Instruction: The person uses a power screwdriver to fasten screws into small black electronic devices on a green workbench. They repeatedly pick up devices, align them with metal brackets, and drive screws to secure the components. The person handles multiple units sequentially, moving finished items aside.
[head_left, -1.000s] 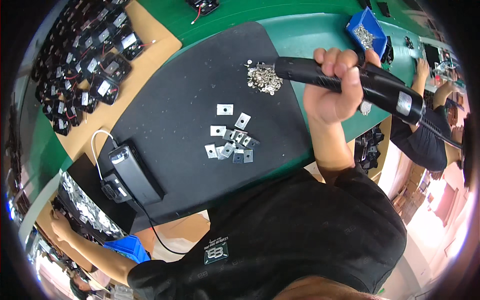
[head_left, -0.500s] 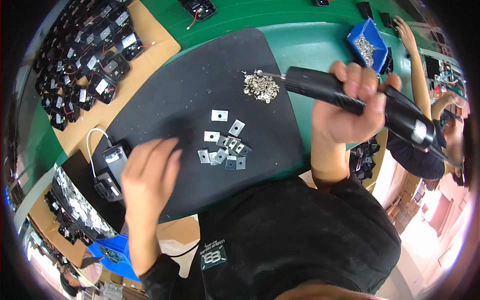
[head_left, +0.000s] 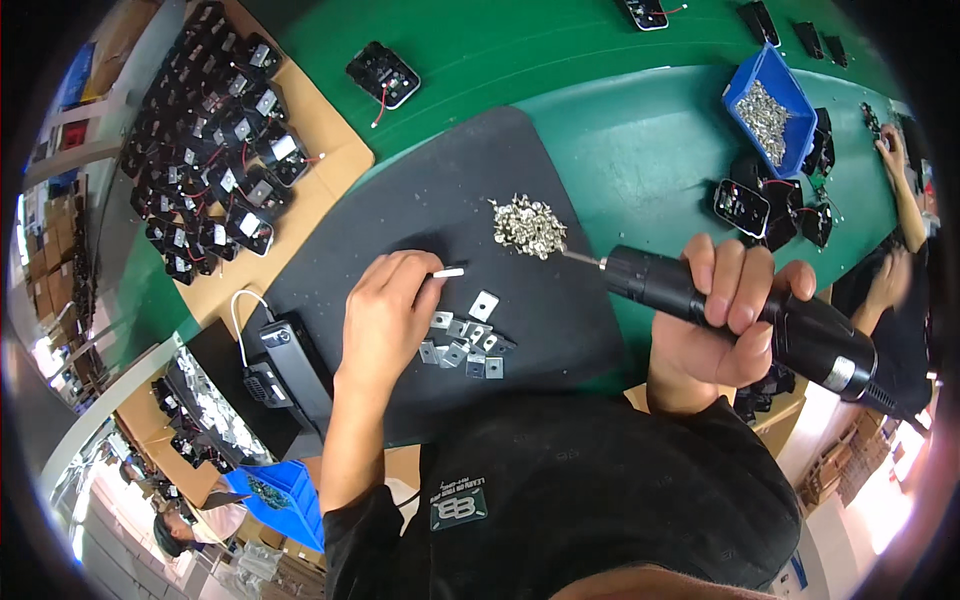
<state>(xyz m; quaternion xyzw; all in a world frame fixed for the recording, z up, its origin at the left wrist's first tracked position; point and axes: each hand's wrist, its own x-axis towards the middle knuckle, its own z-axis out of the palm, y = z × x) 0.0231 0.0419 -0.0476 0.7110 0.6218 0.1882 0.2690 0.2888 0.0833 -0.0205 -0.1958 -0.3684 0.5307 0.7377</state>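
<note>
My right hand (head_left: 715, 315) is wrapped round a black electric screwdriver (head_left: 648, 280), its cable trailing off to the right. The thin bit points left, its tip at the edge of a heap of small silver screws (head_left: 528, 226) on the black mat (head_left: 400, 220). Between thumb and fingertips, my left hand (head_left: 390, 310) pinches a small metal plate (head_left: 449, 272), seen almost edge-on. Just right of that hand lie several loose silver plates (head_left: 470, 340) with dark holes, some overlapping, and one plate (head_left: 483, 305) a little apart.
Black housings with red wires (head_left: 230, 170) crowd a cardboard sheet (head_left: 335, 150) at the far left. A black power unit (head_left: 295, 355) stands left of my forearm. At the far right are a blue bin of screws (head_left: 770, 120) and more housings (head_left: 742, 206). A co-worker's hand (head_left: 890, 150) is beyond.
My left hand has moved right over the mat and taken up a plate from the far side of the group. The screwdriver bit stays by the screw heap; the whole view has shifted.
</note>
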